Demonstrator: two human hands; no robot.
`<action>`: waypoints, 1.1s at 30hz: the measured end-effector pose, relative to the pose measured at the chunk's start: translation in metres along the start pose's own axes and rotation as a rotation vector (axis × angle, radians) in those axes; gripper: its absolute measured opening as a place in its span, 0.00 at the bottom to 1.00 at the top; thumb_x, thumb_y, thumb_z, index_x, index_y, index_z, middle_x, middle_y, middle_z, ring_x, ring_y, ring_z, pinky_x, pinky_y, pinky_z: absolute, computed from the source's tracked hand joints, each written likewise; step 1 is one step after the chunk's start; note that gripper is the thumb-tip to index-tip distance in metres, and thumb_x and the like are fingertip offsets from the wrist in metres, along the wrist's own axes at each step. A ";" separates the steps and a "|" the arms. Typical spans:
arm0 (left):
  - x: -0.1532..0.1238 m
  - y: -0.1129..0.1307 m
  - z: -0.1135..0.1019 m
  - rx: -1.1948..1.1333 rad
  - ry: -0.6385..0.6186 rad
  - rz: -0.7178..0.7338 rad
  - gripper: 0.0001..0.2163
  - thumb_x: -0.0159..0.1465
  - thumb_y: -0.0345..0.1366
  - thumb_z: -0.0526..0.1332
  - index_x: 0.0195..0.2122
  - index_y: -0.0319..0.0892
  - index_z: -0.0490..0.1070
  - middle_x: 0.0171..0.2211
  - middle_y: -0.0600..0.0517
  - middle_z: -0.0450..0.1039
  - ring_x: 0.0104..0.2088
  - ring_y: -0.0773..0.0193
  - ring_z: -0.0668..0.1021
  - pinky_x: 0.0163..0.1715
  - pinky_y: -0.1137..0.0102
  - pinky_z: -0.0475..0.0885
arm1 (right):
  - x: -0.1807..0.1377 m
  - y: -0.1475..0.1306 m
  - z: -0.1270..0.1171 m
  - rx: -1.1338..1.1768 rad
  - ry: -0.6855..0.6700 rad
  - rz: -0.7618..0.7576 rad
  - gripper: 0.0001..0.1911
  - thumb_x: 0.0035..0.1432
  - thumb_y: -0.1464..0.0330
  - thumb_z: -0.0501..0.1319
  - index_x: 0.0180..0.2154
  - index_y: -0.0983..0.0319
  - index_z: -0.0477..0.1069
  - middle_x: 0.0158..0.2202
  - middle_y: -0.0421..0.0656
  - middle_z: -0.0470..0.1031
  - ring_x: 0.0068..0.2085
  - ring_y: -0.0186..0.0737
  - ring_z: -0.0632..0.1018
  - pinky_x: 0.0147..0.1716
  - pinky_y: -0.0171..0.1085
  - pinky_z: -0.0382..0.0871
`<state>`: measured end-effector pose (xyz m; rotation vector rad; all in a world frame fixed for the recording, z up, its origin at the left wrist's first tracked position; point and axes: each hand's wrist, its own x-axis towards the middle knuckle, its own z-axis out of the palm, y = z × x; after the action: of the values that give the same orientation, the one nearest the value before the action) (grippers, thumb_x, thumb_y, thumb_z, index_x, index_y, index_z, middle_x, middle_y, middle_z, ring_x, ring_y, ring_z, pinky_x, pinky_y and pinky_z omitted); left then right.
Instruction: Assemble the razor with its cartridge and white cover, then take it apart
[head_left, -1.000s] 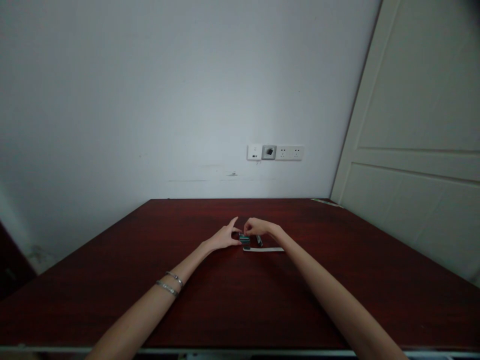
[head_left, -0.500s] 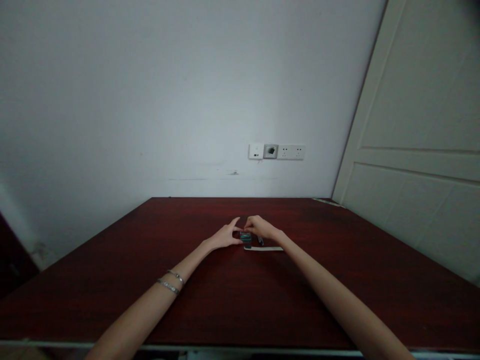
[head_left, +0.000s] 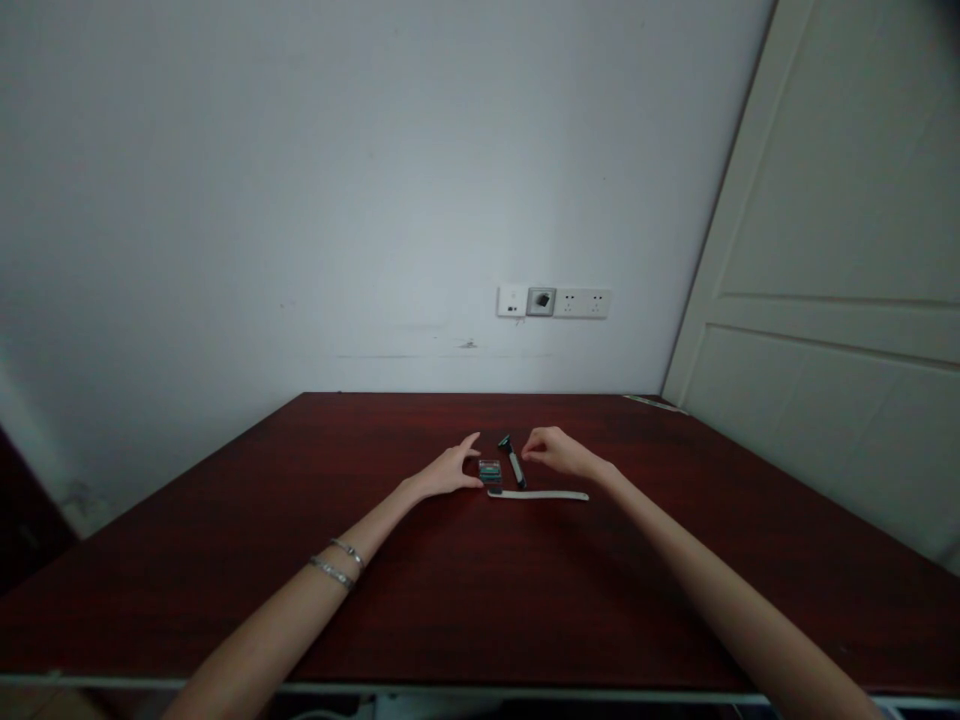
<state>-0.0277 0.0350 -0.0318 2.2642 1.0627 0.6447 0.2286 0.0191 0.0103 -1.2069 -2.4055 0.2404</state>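
Observation:
On the dark red table lies a small clear case point(head_left: 490, 470) with greenish contents, seemingly razor cartridges. My left hand point(head_left: 450, 470) is open beside it, thumb and fingers spread around its left side, the thumb close to its near corner. Just right of the case, a razor point(head_left: 514, 463) lies slantwise with its head pointing away from me. Near the razor handle's right side is my right hand point(head_left: 555, 450), fingers curled together with nothing visible in them. A white toothbrush point(head_left: 540, 495) with dark bristles lies crosswise in front of the case and razor.
The table point(head_left: 375, 620) reaches back to a white wall point(head_left: 375, 200) with a row of sockets point(head_left: 570, 303). A pale panelled door point(head_left: 825, 250) stands along the right. A thin flat strip point(head_left: 652, 404) lies at the far right corner of the table.
My right hand has moved right, away from the case, uncovering the razor and the toothbrush's right end. My left hand stays by the case.

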 end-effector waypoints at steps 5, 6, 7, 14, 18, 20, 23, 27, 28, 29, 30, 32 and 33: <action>0.000 0.007 0.000 0.048 0.015 -0.018 0.44 0.48 0.37 0.66 0.63 0.37 0.44 0.53 0.40 0.66 0.53 0.53 0.69 0.53 0.62 0.61 | -0.015 -0.003 -0.004 0.037 -0.128 0.028 0.12 0.52 0.65 0.58 0.31 0.64 0.78 0.31 0.43 0.77 0.32 0.36 0.74 0.31 0.30 0.63; 0.000 0.008 0.001 0.050 0.014 -0.016 0.43 0.48 0.37 0.65 0.63 0.37 0.44 0.53 0.40 0.66 0.53 0.53 0.69 0.52 0.62 0.61 | -0.016 -0.004 -0.004 0.038 -0.159 0.036 0.12 0.51 0.65 0.58 0.32 0.64 0.78 0.31 0.43 0.77 0.32 0.36 0.75 0.31 0.30 0.63; 0.001 0.008 0.001 0.050 0.012 -0.015 0.43 0.48 0.37 0.65 0.63 0.36 0.44 0.53 0.40 0.66 0.53 0.54 0.69 0.52 0.63 0.61 | -0.018 -0.005 -0.005 0.033 -0.183 0.046 0.12 0.51 0.65 0.58 0.32 0.63 0.78 0.31 0.42 0.77 0.32 0.36 0.75 0.31 0.29 0.63; 0.004 0.007 0.005 0.041 0.012 0.032 0.41 0.49 0.36 0.64 0.62 0.37 0.45 0.50 0.41 0.68 0.49 0.56 0.71 0.51 0.64 0.62 | -0.013 -0.013 0.004 -0.134 -0.090 0.227 0.12 0.52 0.63 0.57 0.32 0.60 0.77 0.31 0.44 0.78 0.34 0.39 0.76 0.31 0.31 0.62; 0.008 0.007 0.007 0.042 0.018 0.050 0.39 0.49 0.35 0.63 0.62 0.36 0.47 0.47 0.43 0.70 0.46 0.57 0.73 0.48 0.64 0.64 | -0.001 -0.019 0.021 -0.180 0.003 0.379 0.16 0.55 0.60 0.55 0.32 0.63 0.76 0.34 0.49 0.77 0.37 0.42 0.77 0.33 0.32 0.63; 0.009 0.007 0.008 0.035 0.024 0.048 0.39 0.49 0.34 0.63 0.61 0.37 0.48 0.46 0.43 0.71 0.44 0.58 0.73 0.47 0.64 0.65 | 0.005 -0.022 0.030 -0.192 0.007 0.429 0.17 0.54 0.58 0.56 0.33 0.64 0.75 0.36 0.52 0.77 0.39 0.45 0.77 0.34 0.33 0.64; 0.010 0.005 0.009 0.036 0.037 0.037 0.38 0.49 0.33 0.63 0.61 0.37 0.49 0.45 0.44 0.70 0.43 0.58 0.73 0.46 0.65 0.65 | 0.012 -0.027 0.039 -0.243 0.006 0.472 0.17 0.53 0.59 0.57 0.36 0.65 0.74 0.38 0.56 0.75 0.40 0.49 0.77 0.34 0.36 0.65; 0.012 0.000 0.007 0.053 0.083 0.006 0.37 0.49 0.32 0.62 0.60 0.38 0.49 0.44 0.46 0.70 0.42 0.59 0.73 0.45 0.66 0.65 | 0.016 -0.031 0.044 -0.310 0.005 0.499 0.16 0.53 0.62 0.58 0.39 0.66 0.73 0.40 0.57 0.74 0.41 0.50 0.76 0.34 0.37 0.66; 0.013 -0.001 0.006 0.059 0.096 -0.001 0.37 0.49 0.33 0.62 0.60 0.38 0.50 0.44 0.47 0.70 0.42 0.60 0.73 0.45 0.66 0.65 | 0.016 -0.032 0.045 -0.314 0.001 0.502 0.16 0.53 0.64 0.58 0.40 0.67 0.73 0.40 0.57 0.74 0.41 0.50 0.76 0.35 0.37 0.66; 0.014 -0.001 0.005 0.066 0.105 -0.007 0.37 0.49 0.33 0.62 0.60 0.38 0.50 0.44 0.47 0.70 0.41 0.60 0.73 0.45 0.66 0.66 | 0.016 -0.033 0.046 -0.314 0.000 0.502 0.15 0.53 0.65 0.58 0.40 0.67 0.73 0.40 0.57 0.74 0.41 0.49 0.76 0.35 0.36 0.66; 0.015 -0.001 0.004 0.075 0.114 -0.012 0.37 0.49 0.33 0.62 0.60 0.37 0.50 0.44 0.46 0.70 0.41 0.60 0.73 0.44 0.66 0.66 | 0.017 -0.033 0.047 -0.312 0.001 0.501 0.14 0.53 0.67 0.57 0.40 0.67 0.73 0.40 0.56 0.74 0.41 0.49 0.76 0.35 0.36 0.66; 0.018 0.001 0.000 0.093 0.128 -0.009 0.36 0.50 0.34 0.62 0.59 0.36 0.50 0.43 0.46 0.70 0.40 0.60 0.73 0.44 0.66 0.66 | 0.017 -0.034 0.049 -0.307 0.005 0.494 0.13 0.52 0.69 0.56 0.39 0.67 0.73 0.39 0.56 0.75 0.40 0.48 0.77 0.35 0.36 0.66; 0.020 0.002 -0.003 0.102 0.134 -0.002 0.36 0.50 0.34 0.62 0.59 0.36 0.51 0.43 0.46 0.70 0.40 0.60 0.73 0.44 0.67 0.65 | 0.017 -0.034 0.050 -0.304 0.007 0.490 0.13 0.52 0.70 0.56 0.39 0.67 0.73 0.39 0.56 0.75 0.40 0.48 0.77 0.35 0.36 0.66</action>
<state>-0.0166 0.0509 -0.0250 2.3336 1.1865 0.7660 0.1726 0.0138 -0.0173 -1.9252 -2.1548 0.0116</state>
